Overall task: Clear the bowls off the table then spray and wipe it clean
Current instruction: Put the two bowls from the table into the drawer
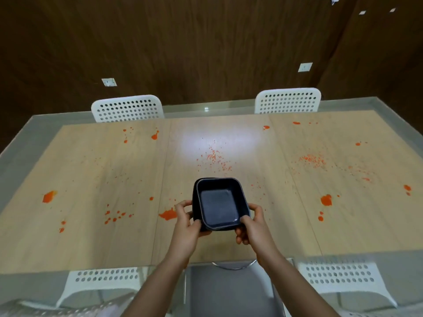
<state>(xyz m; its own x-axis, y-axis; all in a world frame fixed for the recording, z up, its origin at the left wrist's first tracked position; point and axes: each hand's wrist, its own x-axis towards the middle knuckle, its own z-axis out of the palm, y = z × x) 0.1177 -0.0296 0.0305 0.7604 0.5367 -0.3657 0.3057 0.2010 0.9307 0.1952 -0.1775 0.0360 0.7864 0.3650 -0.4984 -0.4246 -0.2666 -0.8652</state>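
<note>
A stack of dark blue square bowls [218, 203], nested one inside another, is held over the near middle of the table [96, 170]. My left hand [186, 223] grips the stack's left near corner and my right hand [250, 225] grips its right near corner. The top bowl looks empty. The light wood tabletop carries orange sauce splotches [169, 215] and scattered orange crumbs [214, 157]. No other bowl shows on the table.
Two white perforated chairs [127, 108] [288, 100] stand at the far side, two more [107, 284] [341, 277] at the near side. A grey chair seat [229, 291] is right below my arms. A dark wood wall lies behind.
</note>
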